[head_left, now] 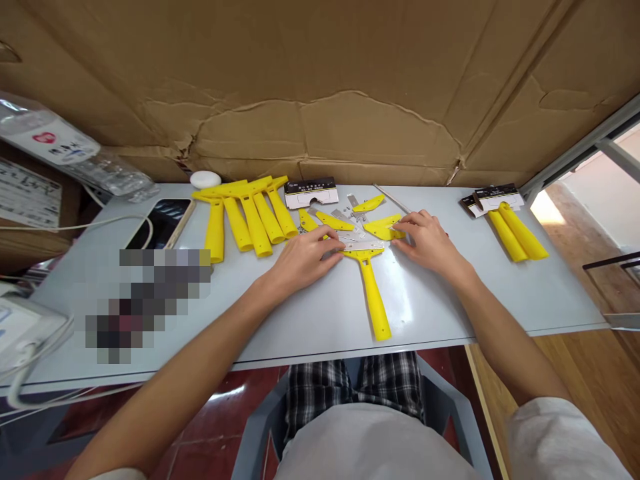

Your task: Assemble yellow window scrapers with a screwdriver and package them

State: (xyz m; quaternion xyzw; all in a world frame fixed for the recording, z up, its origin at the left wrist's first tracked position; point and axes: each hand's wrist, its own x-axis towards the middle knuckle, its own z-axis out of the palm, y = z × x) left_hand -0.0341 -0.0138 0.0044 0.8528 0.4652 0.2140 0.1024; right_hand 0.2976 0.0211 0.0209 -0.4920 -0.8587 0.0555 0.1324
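Here, at far left, a labelled clear plastic bottle [55, 143], on its side by a cardboard box [25, 193]; next, a phone [160, 227], dark screen upward. Then, on the pale grey table [310, 323], a row of yellow scraper handles [255, 223], heads overlapping at the back, grips toward the near edge, with a white oval object [205, 179] just behind. Beside the row, a black-and-white packaging card [311, 193].

In the middle, the left hand [310, 257], thumb and forefinger pinched on the left end of a metal blade [365, 245], set along the head of a yellow scraper body [374, 300] lying flat. Just beyond, loose yellow cover plates [335, 221] and small screws [359, 219]. Then the right hand [430, 243], fingers curled over the right end of another yellow plate [381, 230]; firmness of hold impossible to tell. At far right, two yellow handles [517, 230] under printed cards [499, 195].

Probably light, stiff plastic in the scraper body, smooth and slightly slippery; best held around the thick grip or steadied at the head. For the blade, likely thinness and a sharp edge: safest by the short ends, fingertips clear of the long side.
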